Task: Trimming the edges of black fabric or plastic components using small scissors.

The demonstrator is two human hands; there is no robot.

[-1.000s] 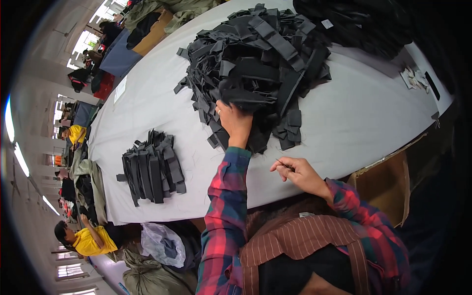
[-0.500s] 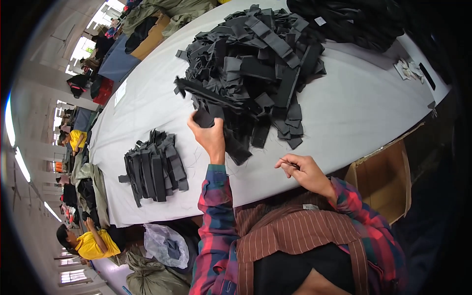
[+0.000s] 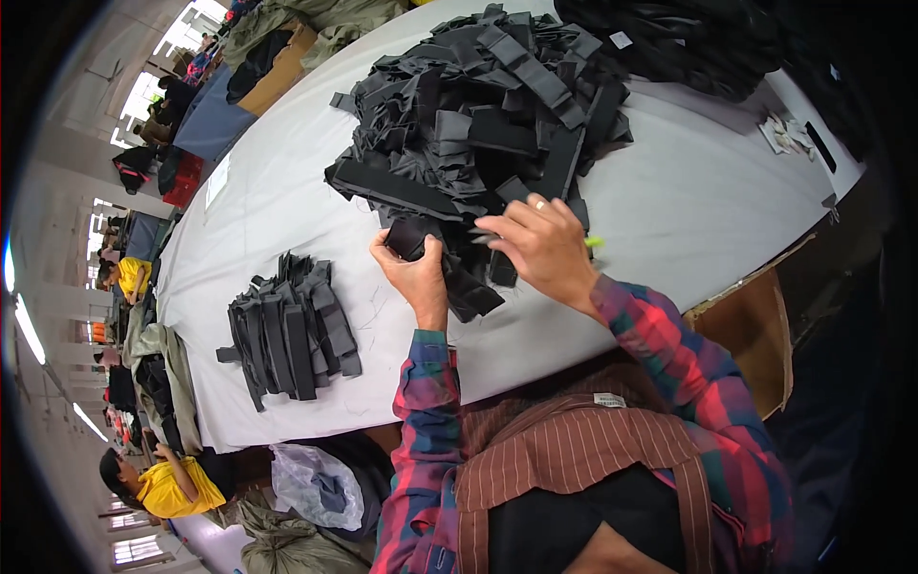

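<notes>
My left hand [image 3: 418,277] pinches a dark grey fabric strip [image 3: 411,241] between thumb and fingers, at the near edge of a large heap of dark fabric strips [image 3: 449,124]. Close to its right, my right hand [image 3: 547,247] is closed around a small tool with a grey tip [image 3: 484,235]. A yellow-green end of that tool pokes out behind the hand; its exact kind is blurred. The grey tip points toward the strip, and I cannot tell whether they touch. More strips hang down beside my left hand, toward the near table edge.
A smaller stack of dark strips [image 3: 292,330] lies left on the white-covered table [image 3: 239,225]. Black fabric [image 3: 679,43] is piled at the far right. A cardboard box [image 3: 746,344] stands below the table's right edge. People in yellow shirts [image 3: 182,486] are at the left.
My right hand has moved left and up from the near table edge to beside my left hand, bringing the small tool's tip near the strip. My left hand keeps its pinch.
</notes>
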